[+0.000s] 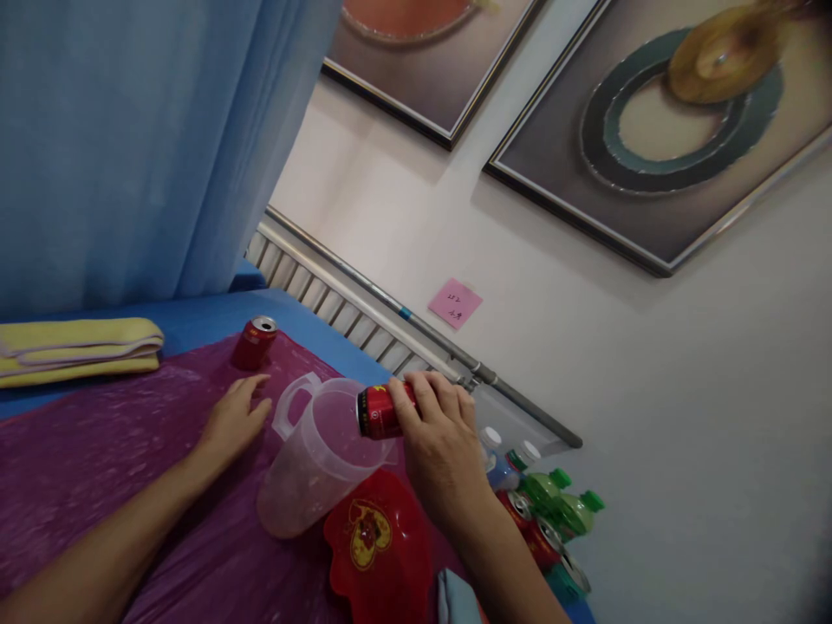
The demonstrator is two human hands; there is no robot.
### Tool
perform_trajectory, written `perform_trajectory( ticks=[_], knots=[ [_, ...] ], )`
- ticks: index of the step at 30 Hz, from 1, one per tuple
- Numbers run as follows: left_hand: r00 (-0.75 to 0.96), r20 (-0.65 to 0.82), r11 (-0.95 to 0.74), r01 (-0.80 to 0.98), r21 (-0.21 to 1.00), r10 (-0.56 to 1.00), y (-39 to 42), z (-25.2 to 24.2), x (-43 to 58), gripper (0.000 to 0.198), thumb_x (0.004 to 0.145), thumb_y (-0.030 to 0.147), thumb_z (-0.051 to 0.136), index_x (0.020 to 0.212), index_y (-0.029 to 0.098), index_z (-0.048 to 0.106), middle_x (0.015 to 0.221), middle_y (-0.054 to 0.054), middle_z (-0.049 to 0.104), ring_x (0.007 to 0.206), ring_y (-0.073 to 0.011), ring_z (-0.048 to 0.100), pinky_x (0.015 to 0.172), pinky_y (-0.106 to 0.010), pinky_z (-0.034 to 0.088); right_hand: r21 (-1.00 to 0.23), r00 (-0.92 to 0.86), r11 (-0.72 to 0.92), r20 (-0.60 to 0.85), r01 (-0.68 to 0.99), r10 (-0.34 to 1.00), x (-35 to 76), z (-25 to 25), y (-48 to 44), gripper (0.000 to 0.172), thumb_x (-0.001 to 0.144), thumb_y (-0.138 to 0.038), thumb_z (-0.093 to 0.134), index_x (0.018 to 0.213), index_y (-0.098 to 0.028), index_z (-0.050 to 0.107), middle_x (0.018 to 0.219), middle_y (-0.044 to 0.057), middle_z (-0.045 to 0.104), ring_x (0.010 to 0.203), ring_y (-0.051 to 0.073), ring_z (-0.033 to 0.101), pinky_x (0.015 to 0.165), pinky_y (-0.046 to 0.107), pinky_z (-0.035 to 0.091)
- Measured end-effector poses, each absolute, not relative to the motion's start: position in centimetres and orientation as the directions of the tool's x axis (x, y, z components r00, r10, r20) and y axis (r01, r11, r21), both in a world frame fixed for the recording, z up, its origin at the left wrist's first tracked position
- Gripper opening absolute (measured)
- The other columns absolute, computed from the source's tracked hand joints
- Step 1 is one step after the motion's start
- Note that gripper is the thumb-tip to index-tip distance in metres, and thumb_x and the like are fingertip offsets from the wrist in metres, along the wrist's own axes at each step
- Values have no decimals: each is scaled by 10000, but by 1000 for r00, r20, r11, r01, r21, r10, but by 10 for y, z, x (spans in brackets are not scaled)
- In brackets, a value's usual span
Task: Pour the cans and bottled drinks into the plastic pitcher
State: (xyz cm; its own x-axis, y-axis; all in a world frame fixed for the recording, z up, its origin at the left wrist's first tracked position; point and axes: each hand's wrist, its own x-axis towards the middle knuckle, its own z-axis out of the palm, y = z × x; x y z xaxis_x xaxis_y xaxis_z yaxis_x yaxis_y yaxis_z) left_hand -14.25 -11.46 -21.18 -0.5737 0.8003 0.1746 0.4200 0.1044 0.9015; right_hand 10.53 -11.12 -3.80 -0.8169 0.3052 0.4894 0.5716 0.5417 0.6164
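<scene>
My right hand is wrapped round a red drink can, tipped on its side with its top end over the mouth of a clear plastic pitcher. Whether liquid is running from the can I cannot tell. My left hand is empty, fingers apart, just left of the pitcher's handle. Beyond it a second red can stands upright with its top opened. A red scalloped plastic dish with a gold emblem lies beside the pitcher, under my right forearm.
Purple plastic sheeting covers the blue table. A folded yellow towel lies at far left. Several green-capped bottles and cans stand at right by the wall. A folded light-blue cloth is near the front. Behind is a radiator.
</scene>
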Motion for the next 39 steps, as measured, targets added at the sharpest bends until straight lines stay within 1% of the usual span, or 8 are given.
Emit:
perform_trajectory(
  ticks=[14,17,20,22,25,29,33,39],
  knots=[
    [-565,190,79,416,906,803,-114,-217,-144,646,709,379,393,1243,49,543,1263,-194,557,1100,-317,565,1053,-484,429,604,-812,551,500,576,302,108,-40,-111,364,908,-129,551,1268,-169,588,1257,123,637,1181,302,472,988,444,328],
    [-563,195,73,418,906,803,-114,-217,-144,659,699,397,394,1235,44,546,1248,-197,566,1113,-321,559,1061,-486,423,564,-782,558,545,609,303,107,-37,-111,385,895,-117,558,1277,-163,579,1259,124,635,1179,300,477,982,446,336],
    [-560,198,65,415,908,804,-113,-217,-144,670,705,419,385,1243,51,539,1256,-191,566,1115,-315,563,1060,-481,428,473,-705,576,651,667,282,108,-35,-111,411,885,-118,556,1293,-167,560,1253,122,634,1170,298,490,970,444,348],
    [-559,200,62,414,908,804,-113,-218,-144,675,706,424,381,1248,52,536,1265,-190,563,1127,-314,559,1066,-479,425,437,-681,595,680,674,272,108,-35,-111,417,885,-129,558,1300,-166,550,1254,124,632,1169,299,496,968,444,356],
    [-562,202,62,415,908,802,-113,-219,-144,678,699,418,384,1246,49,540,1265,-193,563,1136,-317,554,1073,-480,418,471,-710,595,656,651,257,110,-37,-112,382,893,-117,550,1270,-170,574,1244,123,640,1170,298,507,968,442,356],
    [-561,210,57,420,906,801,-112,-220,-144,648,707,407,396,1238,66,545,1255,-185,571,1105,-309,570,1058,-477,434,475,-690,584,690,658,216,111,-40,-111,384,902,-112,542,1280,-170,571,1255,121,638,1177,298,507,976,438,351],
    [-567,218,57,427,903,795,-111,-222,-145,616,709,387,413,1220,74,558,1238,-187,579,1094,-308,574,1042,-475,449,475,-703,581,662,661,259,112,-43,-107,357,906,-114,533,1256,-158,587,1204,117,658,1140,296,519,944,426,363],
    [-567,240,41,437,898,788,-111,-225,-145,568,723,354,419,1203,88,566,1223,-182,591,1102,-305,579,1039,-477,454,496,-726,586,640,641,252,114,-44,-106,372,902,-101,541,1266,-160,585,1236,123,646,1161,298,508,972,436,349]
  ],
)
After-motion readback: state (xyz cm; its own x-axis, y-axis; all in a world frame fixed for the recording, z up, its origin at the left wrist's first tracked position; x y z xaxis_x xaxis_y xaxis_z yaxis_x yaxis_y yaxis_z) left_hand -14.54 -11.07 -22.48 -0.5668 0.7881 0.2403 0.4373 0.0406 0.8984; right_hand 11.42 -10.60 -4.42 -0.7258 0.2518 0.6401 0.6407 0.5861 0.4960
